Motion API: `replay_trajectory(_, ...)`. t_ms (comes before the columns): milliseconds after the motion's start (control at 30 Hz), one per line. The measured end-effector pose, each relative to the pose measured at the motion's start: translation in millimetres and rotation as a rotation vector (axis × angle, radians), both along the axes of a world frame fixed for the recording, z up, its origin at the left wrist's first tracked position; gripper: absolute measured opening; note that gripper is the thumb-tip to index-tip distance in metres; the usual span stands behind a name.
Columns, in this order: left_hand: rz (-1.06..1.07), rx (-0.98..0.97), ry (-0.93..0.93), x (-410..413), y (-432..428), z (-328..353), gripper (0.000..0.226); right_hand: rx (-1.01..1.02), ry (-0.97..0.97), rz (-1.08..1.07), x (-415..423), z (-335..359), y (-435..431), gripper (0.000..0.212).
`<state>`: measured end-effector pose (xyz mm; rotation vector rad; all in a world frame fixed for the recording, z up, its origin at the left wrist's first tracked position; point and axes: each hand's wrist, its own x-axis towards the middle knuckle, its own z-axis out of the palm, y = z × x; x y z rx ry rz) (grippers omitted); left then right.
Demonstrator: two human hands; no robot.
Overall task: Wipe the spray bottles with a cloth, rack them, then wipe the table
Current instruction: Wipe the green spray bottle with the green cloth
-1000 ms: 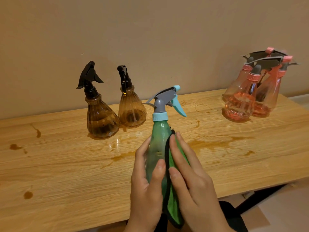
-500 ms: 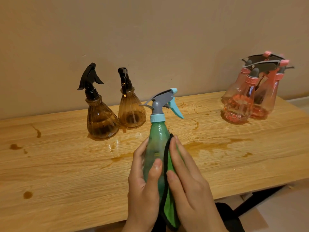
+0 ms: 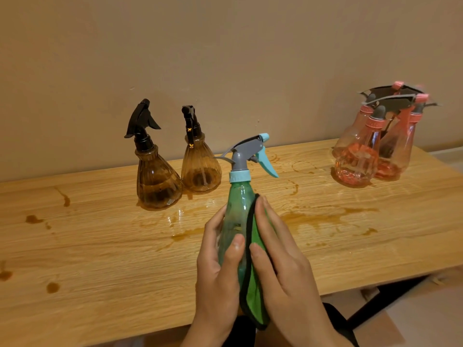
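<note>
The left hand wraps the green spray bottle, held upright over the counter's near edge. The right hand, fingers straight, presses the green cloth flat against its side, so wiping seems underway. Two brown bottles stand behind-left of it and pink bottles cluster behind-right. No rack shows plainly. Brown spills mark the counter, so racking and the counter wipe look undone.

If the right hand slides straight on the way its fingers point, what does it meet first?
Probably the blue collar of the green spray bottle, just beyond the right hand, then the grey spray head.
</note>
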<state>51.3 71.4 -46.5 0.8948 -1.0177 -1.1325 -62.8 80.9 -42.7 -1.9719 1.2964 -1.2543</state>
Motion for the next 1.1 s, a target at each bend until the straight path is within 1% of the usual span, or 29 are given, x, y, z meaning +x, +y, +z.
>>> replay_trajectory(100,-0.002,-0.014,-0.026,0,1,-1,0.051,0.033,-0.007,-0.034,0,-9,13,0.058)
replay_trajectory(200,-0.031,-0.037,-0.065,-2,1,0,0.055,0.057,-0.058,-0.043,-5,-2,4,0.054)
replay_trajectory(267,-0.048,-0.044,-0.081,-2,1,1,0.052,0.077,-0.092,-0.017,-8,8,-6,0.05)
replay_trajectory(367,-0.035,-0.033,-0.076,-1,-1,1,0.049,0.111,-0.113,0.021,-10,16,-15,0.052)
replay_trajectory(467,-0.024,-0.038,-0.082,-1,0,1,0.052,0.081,-0.104,-0.011,-6,10,-10,0.052)
replay_trajectory(567,-0.037,-0.051,-0.104,-3,1,2,0.058,0.057,-0.149,-0.074,-8,1,0,0.051)
replay_trajectory(667,-0.019,-0.044,-0.081,-3,1,0,0.052,0.009,-0.153,-0.112,-6,-4,10,0.048)
replay_trajectory(767,-0.009,-0.025,-0.063,-2,0,1,0.047,0.022,-0.128,-0.1,-3,-5,13,0.047)
replay_trajectory(900,0.004,-0.022,-0.054,-2,-2,0,0.048,0.091,-0.156,-0.034,-8,1,0,0.05)
replay_trajectory(1033,-0.049,-0.069,-0.162,-5,2,2,0.056,0.152,-0.302,-0.025,-13,3,-10,0.046)
replay_trajectory(1100,-0.064,-0.065,-0.174,-5,4,1,0.058,0.143,-0.289,-0.033,-13,3,-5,0.047)
